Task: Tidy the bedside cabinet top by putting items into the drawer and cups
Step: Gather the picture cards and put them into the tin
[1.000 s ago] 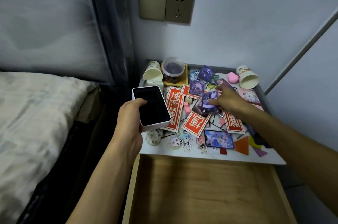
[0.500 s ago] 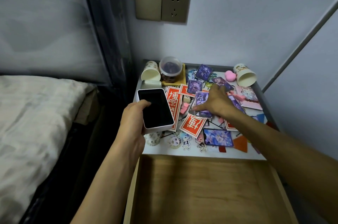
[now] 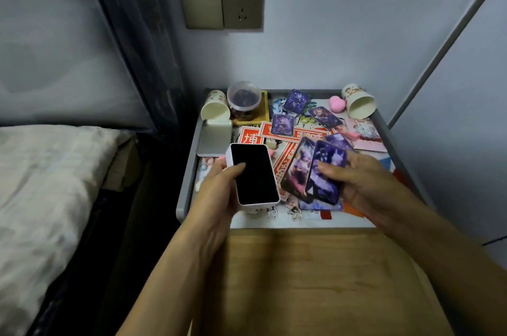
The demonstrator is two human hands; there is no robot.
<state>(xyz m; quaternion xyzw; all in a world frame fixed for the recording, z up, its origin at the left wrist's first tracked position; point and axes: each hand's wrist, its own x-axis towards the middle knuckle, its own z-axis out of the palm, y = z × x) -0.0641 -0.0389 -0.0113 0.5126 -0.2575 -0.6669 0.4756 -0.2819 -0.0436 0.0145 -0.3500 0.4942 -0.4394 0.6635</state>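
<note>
Left hand (image 3: 219,193) holds a white box (image 3: 253,173) with a black top face, above the front-left part of the tabletop (image 3: 188,184). Fingers are curled under the box and the thumb lies across the near-left corner of the black face. Right hand (image 3: 365,184) pinches a fan of purple cards (image 3: 297,171), thumb on top and fingers underneath. The fan is raised over the front centre of the tabletop, just right of the box, and I can't tell if the two touch. Drawer (image 3: 315,280) is pulled out below the front edge, its wood bottom in view between the forearms. Both cups lie on their sides: left cup (image 3: 215,110) at the back-left corner, right cup (image 3: 359,105) at the back-right corner, mouths facing the camera. A clear lidded jar (image 3: 244,97) sits on a yellow tray (image 3: 264,116) just right of the left cup. A silver tin lid (image 3: 215,136) lies flat in front of that cup. A pink heart (image 3: 337,103) sits just left of the right cup. Three loose purple cards (image 3: 282,125) lie mid-back over red printed envelopes (image 3: 296,134). A pink card (image 3: 365,132) lies at the right side, and small stickers and coloured scraps line the front edge. Bed (image 3: 41,184) is on the left, wall socket (image 3: 241,5) above.
</note>
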